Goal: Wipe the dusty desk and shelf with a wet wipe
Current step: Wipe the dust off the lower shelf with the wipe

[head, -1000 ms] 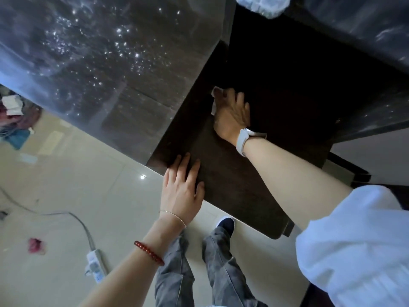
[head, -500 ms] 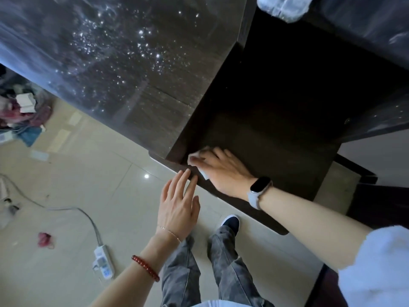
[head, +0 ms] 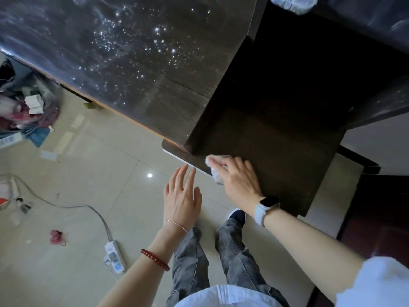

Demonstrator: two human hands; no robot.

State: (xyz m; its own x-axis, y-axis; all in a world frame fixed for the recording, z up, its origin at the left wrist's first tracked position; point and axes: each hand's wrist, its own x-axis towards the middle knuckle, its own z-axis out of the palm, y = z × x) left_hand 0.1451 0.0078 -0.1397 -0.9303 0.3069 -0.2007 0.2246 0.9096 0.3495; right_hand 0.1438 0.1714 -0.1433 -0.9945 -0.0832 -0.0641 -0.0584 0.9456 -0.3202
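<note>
A dark wooden shelf (head: 278, 149) sits low beside a dusty, glossy desk top (head: 132, 54) speckled with bright dust. My right hand (head: 238, 181), a smartwatch on its wrist, holds a crumpled white wet wipe (head: 215, 173) and presses it onto the shelf's front-left edge. The wipe bulges out on the thumb side and under the fingertips. My left hand (head: 181, 199) hovers open with straight fingers just off the shelf's front edge, fingertips close to the edge and left of the wipe, holding nothing.
Below lie a tiled floor, my legs and a dark shoe (head: 238, 214). A white power strip (head: 114, 259) with its cable lies at the left, near a small red object (head: 56, 236). A clutter pile (head: 28, 107) sits far left. White plastic (head: 292, 4) rests above the shelf.
My right hand dragged the wipe from deep inside the shelf forward to its front-left edge. My left hand lifted off the shelf and now hovers just in front of it.
</note>
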